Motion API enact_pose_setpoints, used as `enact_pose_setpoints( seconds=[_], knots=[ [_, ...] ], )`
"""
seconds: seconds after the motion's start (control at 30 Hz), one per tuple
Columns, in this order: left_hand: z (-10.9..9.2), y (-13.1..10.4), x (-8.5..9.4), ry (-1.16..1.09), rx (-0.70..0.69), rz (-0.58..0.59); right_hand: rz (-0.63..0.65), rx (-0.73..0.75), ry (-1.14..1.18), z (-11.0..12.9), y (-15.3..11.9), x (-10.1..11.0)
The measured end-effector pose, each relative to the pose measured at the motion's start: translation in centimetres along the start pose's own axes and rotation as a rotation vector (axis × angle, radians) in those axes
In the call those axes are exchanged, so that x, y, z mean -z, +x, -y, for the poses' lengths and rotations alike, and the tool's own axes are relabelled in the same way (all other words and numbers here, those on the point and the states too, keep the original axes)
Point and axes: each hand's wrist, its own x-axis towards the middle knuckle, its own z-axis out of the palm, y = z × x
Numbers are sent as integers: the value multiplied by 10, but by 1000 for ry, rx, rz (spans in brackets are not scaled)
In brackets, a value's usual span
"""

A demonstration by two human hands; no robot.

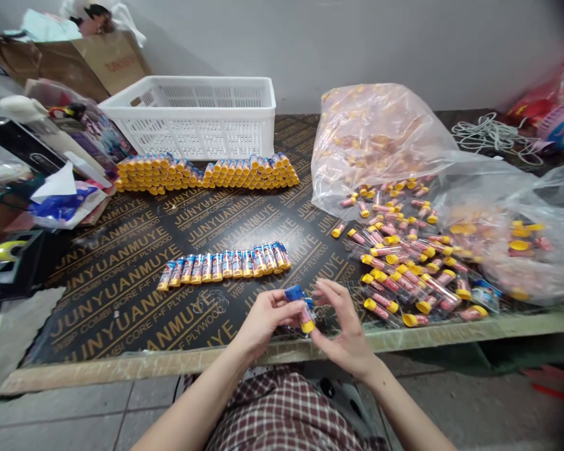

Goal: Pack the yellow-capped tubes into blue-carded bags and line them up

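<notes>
Near the table's front edge, my left hand [267, 318] pinches a small clear tube [306, 318] with a yellow cap and pink contents. A blue label or wrapper [293, 292] sits at its upper end, between the same fingers; how far it is attached I cannot tell. My right hand [345, 335] is beside the tube, thumb and fingers spread, with nothing visibly gripped. Beyond the left hand lies a row of blue-labelled tubes [228, 264], side by side. To the right is a loose heap of unlabelled, yellow-capped tubes [404, 269].
Stacked labelled tubes [251, 172] lie before a white plastic basket [216, 128]. Large clear bags [380, 125] hold more tubes at right, near a white cord [493, 138]. Bottles [21, 141], a tape dispenser [16, 269] and a paper bag [108, 66] crowd the left.
</notes>
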Motion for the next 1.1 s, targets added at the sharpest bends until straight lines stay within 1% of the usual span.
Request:
enact_pose_setpoints(
  seconds=[0.13,0.23,0.47,0.6,0.67,0.73,0.8,0.83,0.9,0.93,0.97,1.0,1.03,1.1],
  knots=[
    [7,-3,-2,41,48,67,138,32,122,1,2,2],
    [12,-5,-2,42,69,84,214,32,158,1,0,1],
    [16,-6,-3,44,64,67,178,4,225,-2,-5,-2],
    [18,-8,-5,42,62,67,171,-6,253,1,-5,-6],
    [17,-8,-5,43,65,67,177,-5,260,4,-2,-6],
    [13,-7,-1,81,49,37,203,-14,231,5,1,-2],
    [2,-1,10,187,-23,-55,178,-41,108,0,4,11],
    [-6,3,19,265,-87,-137,136,-60,1,-6,4,21],
    [-24,13,39,463,-246,-350,10,-99,-292,-26,3,44],
    [-33,19,50,576,-320,-454,-10,-102,-442,-38,1,56],
    [-42,24,60,694,-378,-544,0,-93,-568,-51,-2,66],
    [-49,30,68,815,-417,-609,33,-90,-669,-62,-5,75],
    [-54,36,75,932,-436,-653,67,-91,-749,-72,-9,82],
    [-61,47,83,1138,-437,-692,130,-96,-845,-86,-16,90]
  ],
)
